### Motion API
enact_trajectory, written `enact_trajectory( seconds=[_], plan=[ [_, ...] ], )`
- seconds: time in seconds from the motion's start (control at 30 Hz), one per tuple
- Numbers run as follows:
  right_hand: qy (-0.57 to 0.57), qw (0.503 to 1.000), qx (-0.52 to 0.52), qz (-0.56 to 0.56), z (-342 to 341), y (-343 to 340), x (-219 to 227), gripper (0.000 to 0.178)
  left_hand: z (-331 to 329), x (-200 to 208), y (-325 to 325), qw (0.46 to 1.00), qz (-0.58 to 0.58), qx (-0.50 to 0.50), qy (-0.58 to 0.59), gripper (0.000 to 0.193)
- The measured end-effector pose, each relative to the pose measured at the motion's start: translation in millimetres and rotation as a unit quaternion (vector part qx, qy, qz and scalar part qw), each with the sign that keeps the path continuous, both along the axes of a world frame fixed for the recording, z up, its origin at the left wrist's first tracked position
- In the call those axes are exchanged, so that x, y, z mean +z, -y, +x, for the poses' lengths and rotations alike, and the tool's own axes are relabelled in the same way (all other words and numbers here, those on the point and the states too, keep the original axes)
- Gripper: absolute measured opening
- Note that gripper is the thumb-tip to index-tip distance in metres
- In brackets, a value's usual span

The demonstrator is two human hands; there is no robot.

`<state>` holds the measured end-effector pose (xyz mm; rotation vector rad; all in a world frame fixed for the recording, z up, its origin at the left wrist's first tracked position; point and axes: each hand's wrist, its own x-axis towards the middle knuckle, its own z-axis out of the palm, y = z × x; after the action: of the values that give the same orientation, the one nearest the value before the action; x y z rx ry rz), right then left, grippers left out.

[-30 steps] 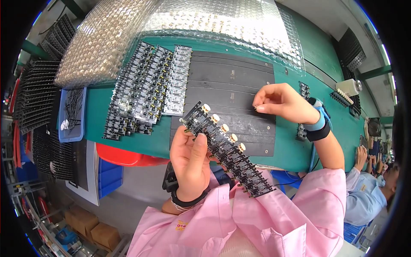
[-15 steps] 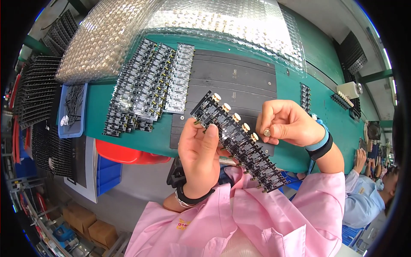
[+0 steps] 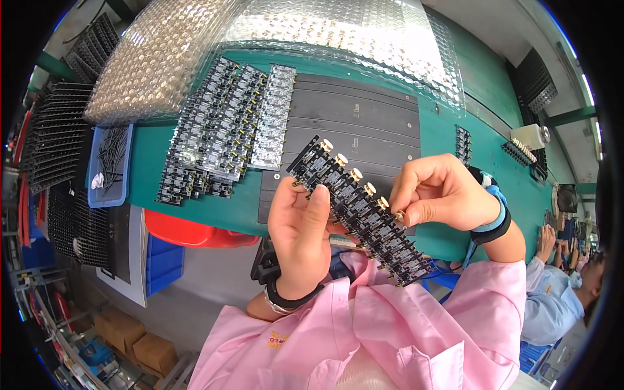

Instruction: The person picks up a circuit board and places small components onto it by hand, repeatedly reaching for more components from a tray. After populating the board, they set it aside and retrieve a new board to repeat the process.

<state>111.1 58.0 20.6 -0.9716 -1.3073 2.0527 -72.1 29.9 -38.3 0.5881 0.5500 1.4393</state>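
Note:
My left hand point(image 3: 300, 227) grips a long black circuit board strip point(image 3: 361, 207) near its upper left end, thumb on top. The strip slants down to the right above the table's front edge. Several small round cream-and-gold caps point(image 3: 355, 174) stand in a row along its far edge. Between thumb and forefinger, my right hand point(image 3: 445, 198) pinches another round cap point(image 3: 399, 215), at the strip's edge just beyond the last one in the row. Fingers partly cover that cap, so I cannot tell whether it is seated.
Stacked circuit board strips point(image 3: 211, 130) lie left of a black grooved plate point(image 3: 354, 117) on the green table. Clear blister trays point(image 3: 338, 32) with round parts lie behind. A blue bin point(image 3: 130, 153) holds thin black pieces. Another person point(image 3: 559, 299) works at far right.
My right hand has brought the cap down against the strip's edge; before, it was held slightly apart. The strip has shifted a little up and left.

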Motion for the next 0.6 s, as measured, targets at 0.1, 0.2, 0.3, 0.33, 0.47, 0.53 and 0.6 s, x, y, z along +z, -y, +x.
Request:
enact_trajectory(
  seconds=[0.1, 0.2, 0.3, 0.33, 0.47, 0.53, 0.6],
  plan=[
    [0.012, 1.000, -0.009, 0.007, 0, 0, 1, 0.012, 0, -1, 1, 1.000, 0.007, -0.005, -0.004, 0.014],
    [0.021, 1.000, -0.011, 0.001, -3, 1, 4, 0.012, 0, -2, 1, 1.000, 0.013, -0.003, -0.010, 0.015],
    [0.036, 0.999, -0.010, 0.015, -4, 1, 7, 0.012, 0, -2, 0, 1.000, 0.020, 0.005, -0.016, 0.015],
    [0.048, 0.998, -0.009, 0.033, -4, 1, 8, 0.012, -1, -2, 0, 1.000, 0.021, 0.005, -0.023, 0.015],
    [0.081, 0.993, 0.009, 0.081, -3, -1, 8, 0.014, -2, -5, -1, 0.999, 0.029, -0.001, -0.038, 0.015],
    [0.093, 0.991, 0.015, 0.097, -3, -1, 9, 0.014, -1, -7, -1, 0.998, 0.041, -0.007, -0.044, 0.015],
    [0.117, 0.987, 0.022, 0.105, -3, -2, 12, 0.013, 1, -6, -1, 0.999, 0.032, 0.001, -0.038, 0.014]
  ],
)
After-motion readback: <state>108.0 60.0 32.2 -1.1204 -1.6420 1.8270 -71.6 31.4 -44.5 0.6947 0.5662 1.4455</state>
